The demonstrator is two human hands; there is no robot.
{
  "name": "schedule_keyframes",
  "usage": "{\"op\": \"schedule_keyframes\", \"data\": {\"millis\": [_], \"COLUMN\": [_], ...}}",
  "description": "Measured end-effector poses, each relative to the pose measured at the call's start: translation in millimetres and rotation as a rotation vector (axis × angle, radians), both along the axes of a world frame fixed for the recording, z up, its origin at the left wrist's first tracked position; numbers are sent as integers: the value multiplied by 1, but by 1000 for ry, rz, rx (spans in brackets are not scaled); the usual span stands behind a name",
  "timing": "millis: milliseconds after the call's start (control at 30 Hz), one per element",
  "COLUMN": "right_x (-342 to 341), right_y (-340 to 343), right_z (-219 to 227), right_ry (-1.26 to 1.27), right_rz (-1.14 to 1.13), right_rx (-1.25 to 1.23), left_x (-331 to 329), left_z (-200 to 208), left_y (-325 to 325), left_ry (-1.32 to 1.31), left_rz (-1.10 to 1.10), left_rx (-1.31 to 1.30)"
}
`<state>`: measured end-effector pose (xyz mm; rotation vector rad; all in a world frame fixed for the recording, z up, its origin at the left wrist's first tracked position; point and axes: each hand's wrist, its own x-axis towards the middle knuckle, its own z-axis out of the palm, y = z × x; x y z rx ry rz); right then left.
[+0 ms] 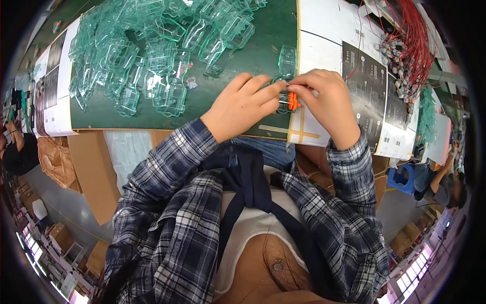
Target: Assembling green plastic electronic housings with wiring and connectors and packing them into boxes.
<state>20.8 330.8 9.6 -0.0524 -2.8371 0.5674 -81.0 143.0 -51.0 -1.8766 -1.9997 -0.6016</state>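
A clear green-tinted plastic shell (pixel 287 57) lies at the right edge of the green mat, and its near half runs under my fingers. An orange piece (pixel 293 101) shows at the shell's near end, between my hands. My left hand (pixel 244 107) has its fingers bent over the shell, holding it from the left. My right hand (pixel 326 96) comes from the right, thumb and forefinger pinched together just above the orange piece. Whatever is in that pinch is too small and too covered to make out. The fingertips of both hands nearly meet.
Many clear plastic shells (pixel 167 76) are heaped on the green mat (pixel 238 93) at left and far. Red wires with small grey parts (pixel 405 61) lie at far right, by black printed sheets (pixel 372 76). A cardboard box (pixel 93 172) stands below the table's left edge. Other people sit far off.
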Motion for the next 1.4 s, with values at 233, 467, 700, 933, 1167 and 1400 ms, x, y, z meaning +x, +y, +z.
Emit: {"op": "schedule_keyframes", "data": {"millis": [233,467,700,933,1167,1400], "right_x": [52,49,52,35,61,51], "right_y": [-36,-58,-38,-42,-46,-36], "right_z": [-10,-42,-21,-24,-44,-43], "right_ry": [5,24,-6,54,109,66], "right_rz": [-189,-192,-336,-237,-230,-323], "right_rx": [132,112,-283,-43,-323,-412], "left_x": [-2,-4,1,4,7,6], "left_z": [-3,-6,-12,-12,-11,-5], "left_y": [7,13,13,15,12,16], "left_ry": [26,-20,-97,-32,21,-162], "left_rz": [-32,-66,-54,20,70,35], "left_rx": [2,-40,-7,65,55,39]}}
